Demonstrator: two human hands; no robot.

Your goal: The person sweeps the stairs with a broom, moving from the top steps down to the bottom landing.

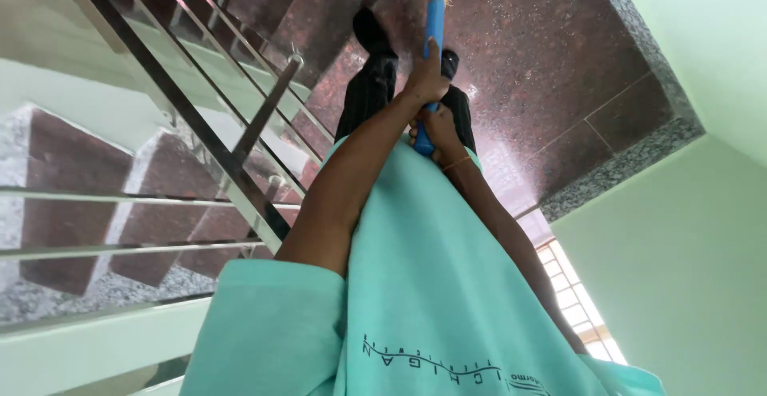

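On a stairwell landing, a person in a mint-green T-shirt [431, 284] grips the blue handle of a broom [434, 28] with both hands, the left hand [425, 76] wrapped shut higher up, the right hand [438, 128] closed around its end. The straw head just shows at the frame's top edge, over the speckled red granite floor [551, 52]. A steel railing [240, 148] and stairs lie alongside. How much floor has been swept cannot be told.

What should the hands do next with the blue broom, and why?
Probably draw the broom a short stroke back toward the feet. The left hand and the right hand both grip its blue handle, and the straw head already reaches out over the dark red stone landing, beside the steel railing.
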